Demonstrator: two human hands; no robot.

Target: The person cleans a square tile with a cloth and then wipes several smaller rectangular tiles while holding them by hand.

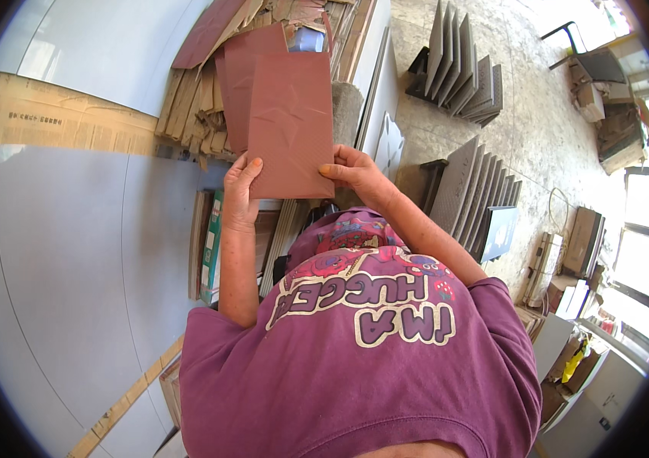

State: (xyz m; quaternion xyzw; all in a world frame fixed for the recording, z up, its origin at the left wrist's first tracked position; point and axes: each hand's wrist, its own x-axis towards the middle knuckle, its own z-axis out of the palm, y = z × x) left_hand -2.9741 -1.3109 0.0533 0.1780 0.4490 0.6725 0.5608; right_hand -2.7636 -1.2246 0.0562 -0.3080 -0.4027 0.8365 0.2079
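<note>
Both my hands hold a reddish-brown rectangular tile (291,122) with an embossed pattern, tilted up before me. My left hand (242,187) grips its lower left edge, thumb on the face and fingers behind. At the lower right edge, my right hand (352,172) pinches it the same way, its thumb on the face. Behind it leans a second reddish-brown tile (236,99), partly covered by the held one. Torn cardboard boxes (193,99) sit beyond the tiles, with a small blue object (308,40) among them.
Large pale grey panels (57,252) stand along the left. A green-edged box (212,244) is beside my left forearm. On the concrete floor (526,114) to the right are racks of grey tiles (465,191) and more grey tiles (454,57). Boxes (585,240) lie farther right.
</note>
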